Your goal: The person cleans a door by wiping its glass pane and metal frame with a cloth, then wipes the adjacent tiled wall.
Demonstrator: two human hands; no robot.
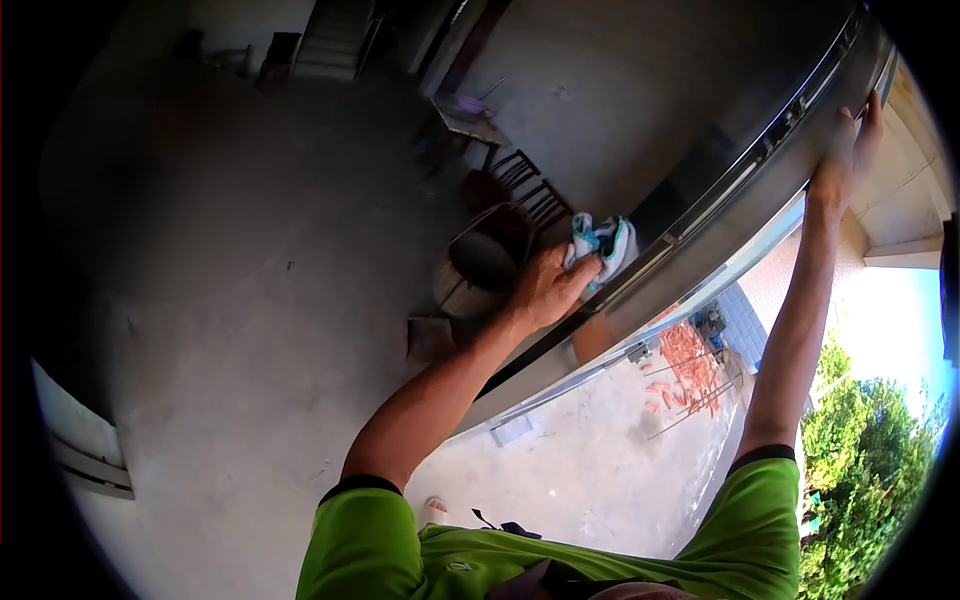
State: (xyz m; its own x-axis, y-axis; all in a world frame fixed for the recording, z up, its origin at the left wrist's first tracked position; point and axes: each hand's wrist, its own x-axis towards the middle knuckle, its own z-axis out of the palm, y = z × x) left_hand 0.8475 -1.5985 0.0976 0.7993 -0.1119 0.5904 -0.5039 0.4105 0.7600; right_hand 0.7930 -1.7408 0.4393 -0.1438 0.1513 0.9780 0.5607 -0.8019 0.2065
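Observation:
My left hand (550, 288) is closed around a bunched white cloth (603, 243) with blue-green patches. It presses the cloth against the inner side of a long dark-and-grey metal frame (700, 262), which looks curved through the lens and may belong to a door or window. Farther up the same frame, my right hand (843, 165) holds the outer edge, thumb on the grey face and fingers along the rim. These fingers are slightly blurred.
Inside the dim room stand a basket with a handle (450, 285), wooden chairs (543, 205) and a small table (465, 122). Stairs (330, 40) lie at the back. Outdoors, broken red bricks (690, 365) and thin rods litter the concrete, with green trees (880, 440) beyond.

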